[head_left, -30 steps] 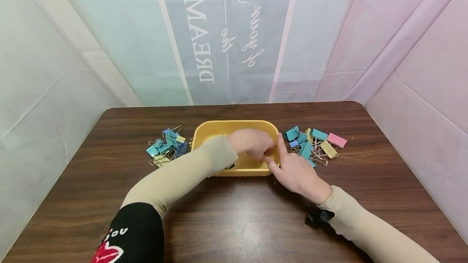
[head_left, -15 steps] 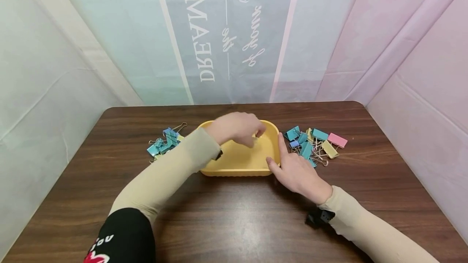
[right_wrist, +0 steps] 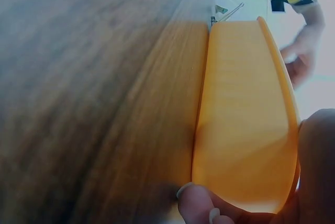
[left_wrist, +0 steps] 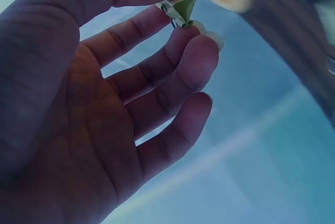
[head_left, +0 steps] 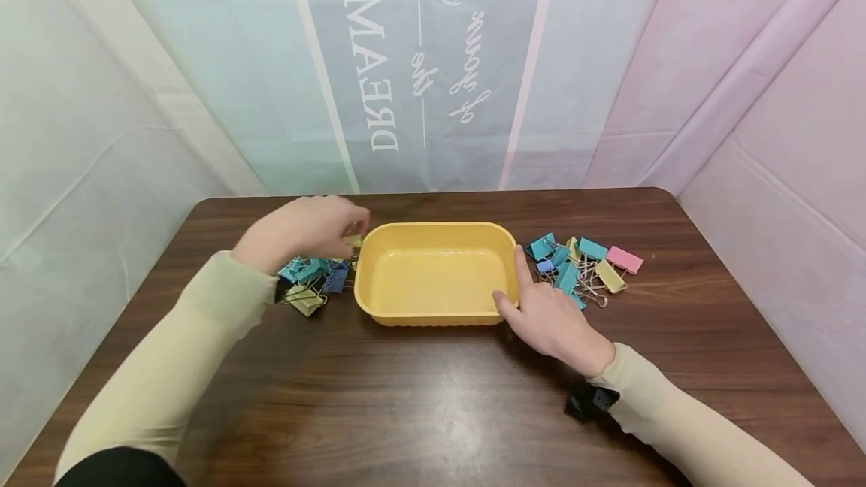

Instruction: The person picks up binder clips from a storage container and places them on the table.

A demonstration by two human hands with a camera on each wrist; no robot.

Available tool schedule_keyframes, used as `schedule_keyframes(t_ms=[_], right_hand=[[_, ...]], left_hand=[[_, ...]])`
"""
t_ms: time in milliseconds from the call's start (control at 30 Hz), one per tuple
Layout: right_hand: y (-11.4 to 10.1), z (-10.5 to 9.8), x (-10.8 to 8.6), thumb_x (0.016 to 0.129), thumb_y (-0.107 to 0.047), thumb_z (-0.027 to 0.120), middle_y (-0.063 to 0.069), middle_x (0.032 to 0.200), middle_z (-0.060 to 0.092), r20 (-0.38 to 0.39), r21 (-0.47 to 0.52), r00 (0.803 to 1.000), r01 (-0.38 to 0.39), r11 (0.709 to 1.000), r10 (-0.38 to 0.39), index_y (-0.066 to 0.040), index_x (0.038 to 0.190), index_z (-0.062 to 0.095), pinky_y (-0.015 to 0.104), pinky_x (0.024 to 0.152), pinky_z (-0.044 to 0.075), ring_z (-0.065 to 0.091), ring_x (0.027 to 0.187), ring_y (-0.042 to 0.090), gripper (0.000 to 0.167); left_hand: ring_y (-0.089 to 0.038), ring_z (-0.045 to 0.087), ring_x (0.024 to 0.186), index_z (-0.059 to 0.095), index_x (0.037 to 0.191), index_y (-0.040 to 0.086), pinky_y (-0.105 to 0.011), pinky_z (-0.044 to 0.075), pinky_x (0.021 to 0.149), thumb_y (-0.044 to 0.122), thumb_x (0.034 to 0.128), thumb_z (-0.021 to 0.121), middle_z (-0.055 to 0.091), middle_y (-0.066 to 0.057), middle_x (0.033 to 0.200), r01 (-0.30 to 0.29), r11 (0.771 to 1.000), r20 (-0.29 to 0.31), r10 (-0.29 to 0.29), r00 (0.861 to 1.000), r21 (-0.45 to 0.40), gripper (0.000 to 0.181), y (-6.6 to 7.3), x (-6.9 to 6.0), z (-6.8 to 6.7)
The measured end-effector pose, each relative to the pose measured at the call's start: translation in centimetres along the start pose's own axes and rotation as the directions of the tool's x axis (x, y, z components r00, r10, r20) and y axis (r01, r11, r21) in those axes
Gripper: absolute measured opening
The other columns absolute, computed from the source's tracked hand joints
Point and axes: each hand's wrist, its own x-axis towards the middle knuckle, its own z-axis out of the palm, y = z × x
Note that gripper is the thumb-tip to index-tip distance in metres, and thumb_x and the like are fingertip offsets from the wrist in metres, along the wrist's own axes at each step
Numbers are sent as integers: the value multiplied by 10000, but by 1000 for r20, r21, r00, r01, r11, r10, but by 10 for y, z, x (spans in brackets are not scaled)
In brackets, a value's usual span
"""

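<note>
Between thumb and fingertips, my left hand pinches a pale yellow binder clip, beside the far left corner of the yellow tray. Under that hand lies the left pile of blue, teal and yellow binder clips, partly covered by it. My right hand grips the tray's near right corner. Its index finger lies along the right rim and its thumb reaches over the front rim. In the right wrist view, curled fingertips show low against the tray's outer wall.
A second pile of binder clips, teal, yellow, blue and one pink, lies right of the tray beside my right hand. The brown wooden table ends at a hanging printed cloth behind.
My left hand has risen out of the tray and moved left over the left pile, where it now pinches a yellow clip. My right hand stays at the tray's corner.
</note>
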Motion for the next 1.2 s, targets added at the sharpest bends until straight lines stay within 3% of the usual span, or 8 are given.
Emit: schedule_keyframes(t_ms=[167,367,633,967,1100,1200], right_hand=[[0,0,-1,1015,-534,412,32,555,491,7,12,1000,-3,1000,3,3,1586,37,350,444,377,501,490,169,869],[0,-2,0,1015,-521,420,37,563,500,2,0,1000,-5,1000,5,2,1585,22,352,453,388,519,501,175,871],[-3,-1,5,1016,-521,418,36,567,502,14,19,1000,1,1000,-1,-6,1587,18,352,452,384,515,500,175,867],[-3,0,8,1014,-529,422,28,555,496,15,18,1000,23,1000,-24,3,1586,36,349,444,370,506,491,170,871],[-1,-5,7,1005,-572,426,14,525,480,24,10,1000,17,1000,-18,-17,1592,61,342,418,330,461,443,176,887],[2,-10,6,995,-622,403,4,524,471,13,-6,1000,20,1000,-20,-34,1596,96,339,416,327,455,448,171,895]], left_hand=[[-164,509,680,626,967,193,-358,410,597,148,852,666,558,25,798,75,997,39,-74,996,-17,130,-31,-26,21],[-157,516,678,654,975,185,-358,420,605,121,842,660,567,29,787,107,992,34,-105,994,-61,148,-44,-36,34],[-139,514,676,692,1027,176,-359,438,622,98,869,676,565,40,795,78,997,32,-77,997,-20,177,-45,-37,45],[-112,543,682,687,1108,152,-369,473,649,175,931,646,597,76,808,90,990,-8,-92,996,-108,183,-43,-42,47],[-96,551,658,690,1088,179,-352,466,617,221,951,635,620,89,833,44,990,-85,-56,995,-132,153,-36,-36,50],[-86,540,647,686,1015,214,-345,458,610,241,942,642,618,109,840,11,993,-178,-33,984,-120,89,-25,-31,54]])
